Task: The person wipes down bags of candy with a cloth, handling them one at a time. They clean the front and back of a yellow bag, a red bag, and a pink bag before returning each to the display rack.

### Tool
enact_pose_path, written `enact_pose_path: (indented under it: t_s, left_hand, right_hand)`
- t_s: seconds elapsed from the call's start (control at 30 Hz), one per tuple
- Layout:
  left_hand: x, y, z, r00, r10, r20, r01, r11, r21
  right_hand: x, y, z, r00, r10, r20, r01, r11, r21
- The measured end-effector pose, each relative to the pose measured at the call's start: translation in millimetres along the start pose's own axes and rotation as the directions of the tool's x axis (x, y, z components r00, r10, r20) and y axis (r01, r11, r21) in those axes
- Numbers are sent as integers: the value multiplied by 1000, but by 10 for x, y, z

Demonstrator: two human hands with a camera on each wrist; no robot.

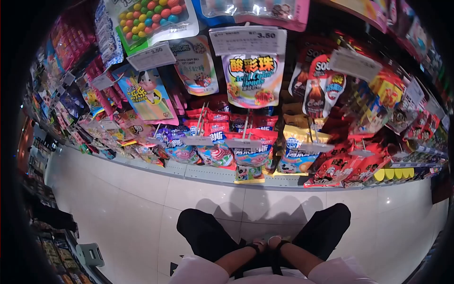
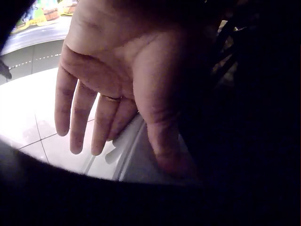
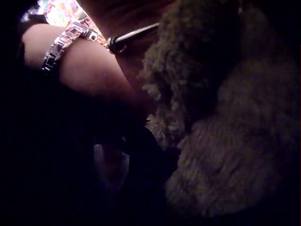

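Note:
My left hand (image 1: 258,245) hangs between my knees beside my right hand (image 1: 275,242). In the left wrist view the left hand (image 2: 108,70) points down, palm showing, fingers loosely straight and a thin ring (image 2: 111,98) on one. A pale, ridged plastic piece (image 2: 136,153) shows behind the index finger and thumb. The right wrist view is very dark: a wrist with a silver link band (image 3: 63,47) lies at upper left, and a fuzzy grey plush-like thing (image 3: 225,160) fills the right side. I cannot tell whether my right hand holds it.
Ahead stands a shop shelf (image 1: 203,171) with hanging candy bags (image 1: 253,80) and price tags (image 1: 248,40). Red bags (image 1: 336,163) hang low at right. My knees (image 1: 326,225) spread over the tiled floor (image 1: 127,199). Another shelf (image 1: 61,251) stands at left.

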State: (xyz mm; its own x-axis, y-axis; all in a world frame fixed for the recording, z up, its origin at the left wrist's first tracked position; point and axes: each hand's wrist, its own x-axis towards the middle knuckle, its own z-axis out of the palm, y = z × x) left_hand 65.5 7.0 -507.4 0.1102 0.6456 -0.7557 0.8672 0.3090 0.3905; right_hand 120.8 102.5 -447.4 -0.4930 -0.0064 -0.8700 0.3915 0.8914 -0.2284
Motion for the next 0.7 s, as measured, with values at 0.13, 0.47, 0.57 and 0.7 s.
enact_pose_path:
  t_s: [0.13, 0.47, 0.57, 0.7]
  left_hand:
    - [-287, 243, -342, 996, -69, 53, 59, 984, 169]
    - [-165, 281, -231, 955, -291, 55, 264, 921, 287]
    - [-243, 373, -275, 939, -341, 44, 314, 902, 298]
    - [-109, 285, -180, 934, -358, -7, 354, 919, 171]
  right_hand:
    - [197, 106, 255, 995, -13, -103, 10, 999, -30]
    - [51, 77, 317, 965, -24, -263, -5, 994, -112]
    - [58, 72, 350, 975, -27, -220, -2, 992, -128]
    - [114, 93, 292, 956, 24, -291, -44, 997, -63]
